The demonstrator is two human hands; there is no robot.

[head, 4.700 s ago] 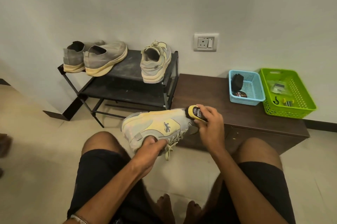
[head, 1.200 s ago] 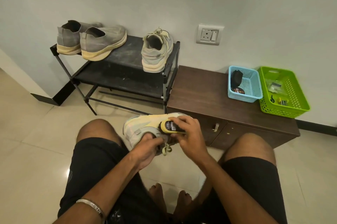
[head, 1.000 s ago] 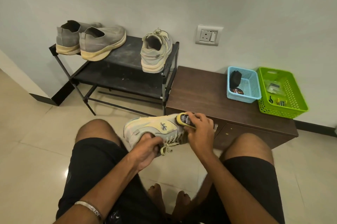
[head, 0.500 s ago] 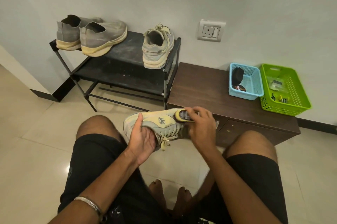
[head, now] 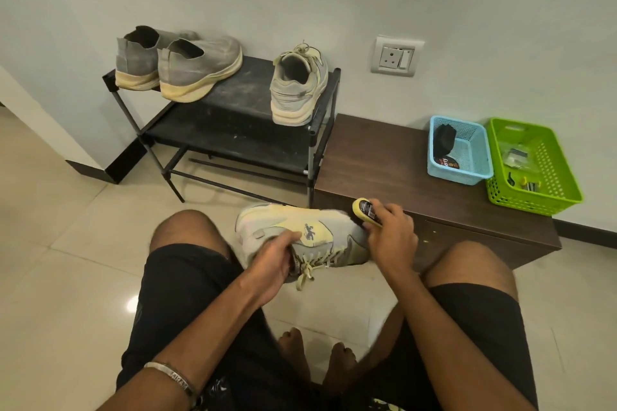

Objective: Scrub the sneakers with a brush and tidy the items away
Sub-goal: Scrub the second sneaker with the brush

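At frame centre, left hand (head: 272, 265) grips the suede-and-mesh sneaker (head: 300, 233) by its collar; right hand (head: 390, 237) clamps an oval yellow brush (head: 365, 210) on its rounded toe

Yellow-grey sneaker (head: 300, 233); yellow brush (head: 365, 210); green basket (head: 547, 200).

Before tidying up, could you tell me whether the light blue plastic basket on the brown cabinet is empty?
No, the light blue plastic basket holds a black item and a small round tin.
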